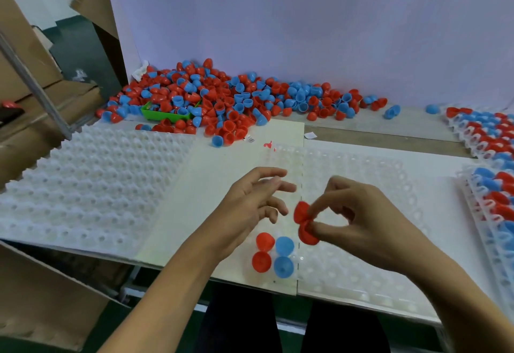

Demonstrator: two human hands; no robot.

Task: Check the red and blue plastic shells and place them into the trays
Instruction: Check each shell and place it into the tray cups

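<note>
My right hand (pixel 358 222) pinches two red shells (pixel 304 223) between thumb and fingers, just above the clear tray (pixel 361 277) in front of me. My left hand (pixel 250 208) hovers beside them, fingers loosely spread, holding nothing. Two red shells (pixel 262 252) and two blue shells (pixel 283 256) sit in the tray's near left corner. A large pile of loose red and blue shells (pixel 222 99) lies at the back of the table.
A stack of white empty trays (pixel 91 183) lies at the left. Filled trays (pixel 489 163) stand at the right edge. A green bin (pixel 164 115) sits half buried in the pile. Cardboard boxes (pixel 27 80) stand left of the table.
</note>
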